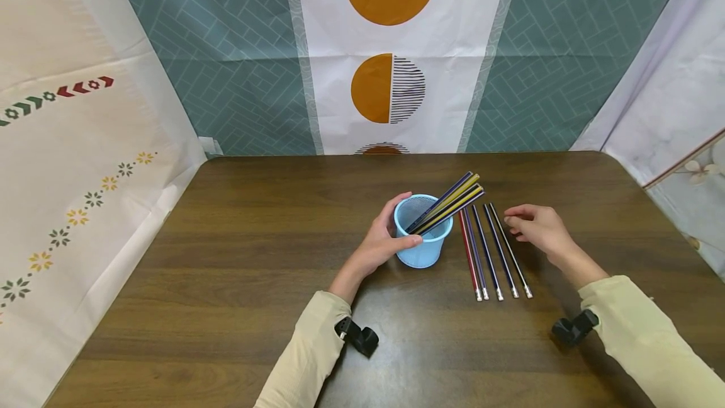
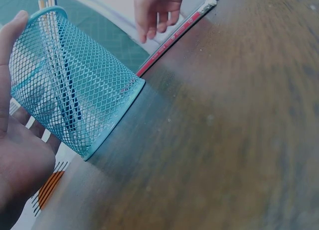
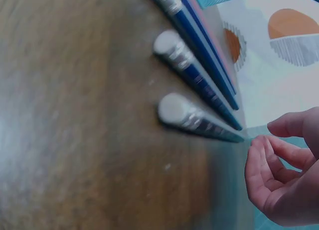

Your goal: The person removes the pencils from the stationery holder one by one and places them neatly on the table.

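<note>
A light-blue mesh pencil cup (image 1: 420,252) stands upright on the table, gripped by my left hand (image 1: 378,241), thumb along its near side and fingers round the left. Several pencils (image 1: 447,203) lean in the cup toward the right, some dark, some yellow-striped. To the right of it, several more pencils (image 1: 491,254) lie side by side on the wood, white eraser ends toward me, the leftmost red. My right hand (image 1: 538,230) hovers just right of the row's far end. In the right wrist view its fingers (image 3: 256,165) are loosely bent, thumb apart, holding nothing.
The brown wooden table (image 1: 238,282) reaches back to a green and white patterned curtain (image 1: 243,49). Pale cloths hang along the left and right sides. A black wrist camera (image 1: 357,335) sits on the left sleeve, another (image 1: 574,327) on the right.
</note>
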